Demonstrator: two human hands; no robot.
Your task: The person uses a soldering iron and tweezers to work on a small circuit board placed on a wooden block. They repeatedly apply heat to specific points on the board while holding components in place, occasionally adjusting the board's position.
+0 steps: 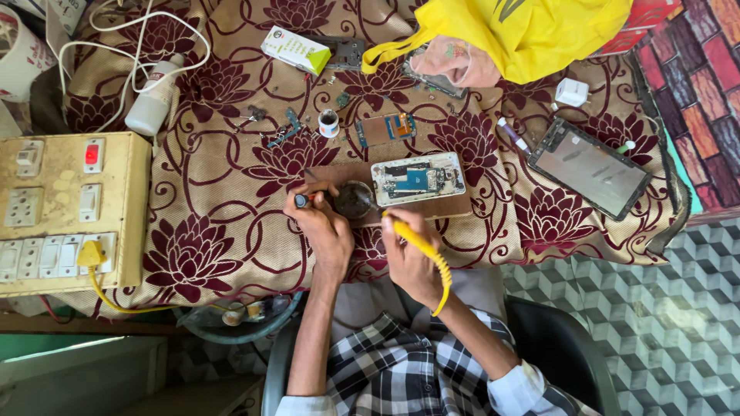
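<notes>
A: So, what do the hands hold?

B: The right hand (411, 258) is wrapped tight around a yellow soldering iron (420, 248). Its tip points up at the opened phone (418, 179). The left hand (325, 228) pinches a small dark tool (301, 201).

A: Where is the phone?

B: It lies on a brown board (451, 206), just past the hands. A round dark tin (354, 199) sits beside it.

A: And farther away?

B: A small circuit board (385, 128), a little white pot (328, 122), a phone screen (591, 168) at the right, a switch box (69, 208) at the left and a yellow bag (532, 31) at the far end.
</notes>
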